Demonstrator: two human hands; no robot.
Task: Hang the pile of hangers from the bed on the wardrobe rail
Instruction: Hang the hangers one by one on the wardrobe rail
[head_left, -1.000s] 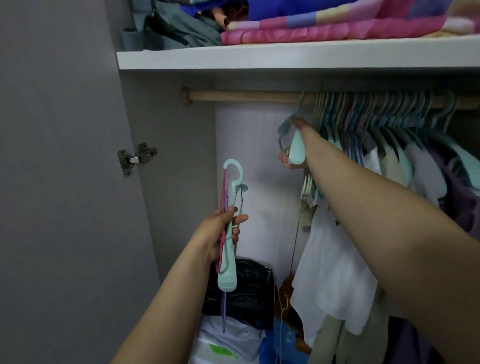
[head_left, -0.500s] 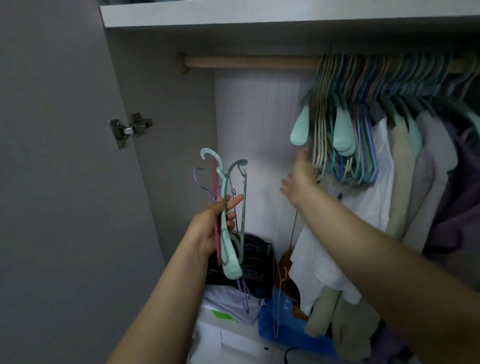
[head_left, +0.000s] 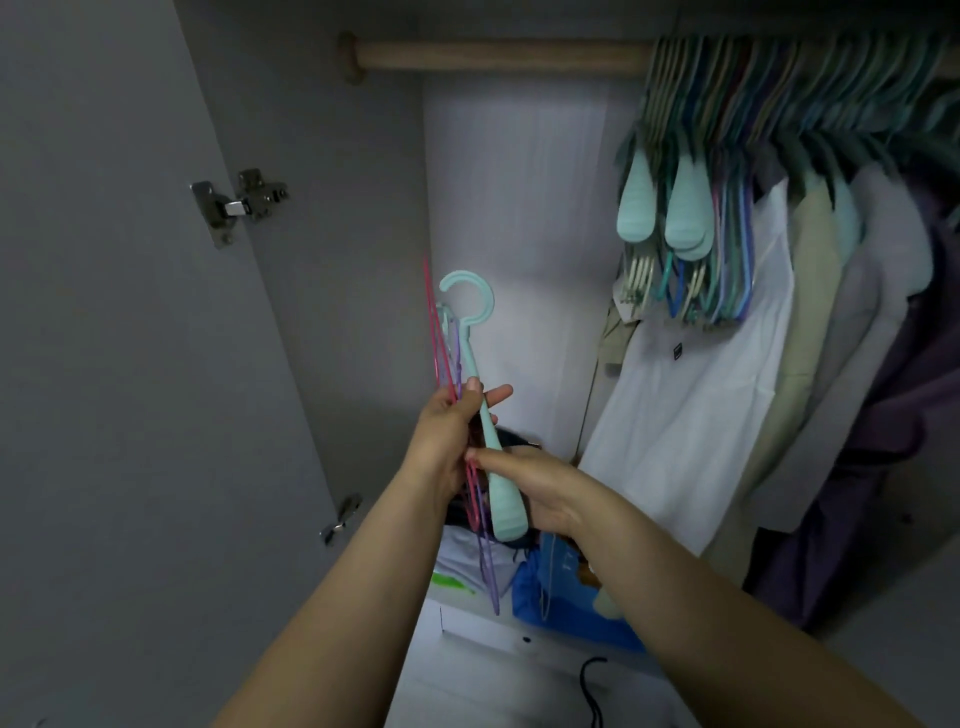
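Mint hanger (head_left: 482, 410) upright, hook up, no legible writing, your left hand (head_left: 447, 436) gripping the bunch, your right hand (head_left: 530, 486) holding its lower end, wooden rail (head_left: 498, 54) above

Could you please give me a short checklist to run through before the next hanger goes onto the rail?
1. Left hand grips the bunch of hangers: ok.
2. Right hand has hold of the mint hanger: ok, though full grip cannot tell.
3. Mint hanger separated from the pink and purple ones: not ok.
4. Bare stretch of rail available: ok.
5. Hook facing the rail: cannot tell.
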